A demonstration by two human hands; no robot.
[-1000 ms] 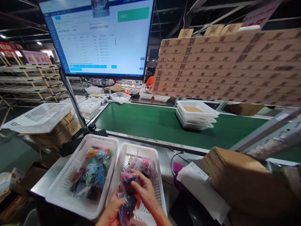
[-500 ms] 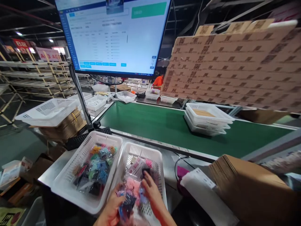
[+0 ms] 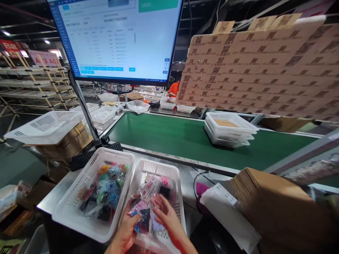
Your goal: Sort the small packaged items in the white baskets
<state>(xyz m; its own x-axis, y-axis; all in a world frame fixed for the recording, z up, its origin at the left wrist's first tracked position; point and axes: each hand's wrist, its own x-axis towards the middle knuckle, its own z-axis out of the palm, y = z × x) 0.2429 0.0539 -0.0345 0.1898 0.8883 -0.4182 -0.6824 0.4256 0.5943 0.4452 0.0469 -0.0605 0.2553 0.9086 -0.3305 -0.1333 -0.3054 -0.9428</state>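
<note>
My left hand (image 3: 127, 224) is closed around small items in clear plastic bags (image 3: 143, 220), dark blue and pinkish-purple, over the near part of the right white basket (image 3: 173, 171). My right hand (image 3: 168, 218) is beside them with its fingers stretched out and slightly apart, over a pale lilac bagged item (image 3: 156, 223). Beyond the fingers, a white packet with red print (image 3: 150, 187), a black item (image 3: 164, 191) and a bright pink item (image 3: 165, 181) lie in the same basket. The left white basket (image 3: 66, 201) stands alongside, with many colourful bagged items (image 3: 108, 185) inside.
A green conveyor belt (image 3: 159, 132) runs behind the baskets and carries stacked white baskets (image 3: 229, 128). A monitor (image 3: 113, 42) stands above a black keyboard (image 3: 82, 160). Flat cardboard (image 3: 278, 201) and white sheets (image 3: 227, 215) lie on the right. Another person in orange (image 3: 173, 89) is beyond the belt.
My right hand has drawn slightly left, towards the bagged items in my left hand. The salmon-pink item seen between my hands no longer shows. The whole view has shifted a little.
</note>
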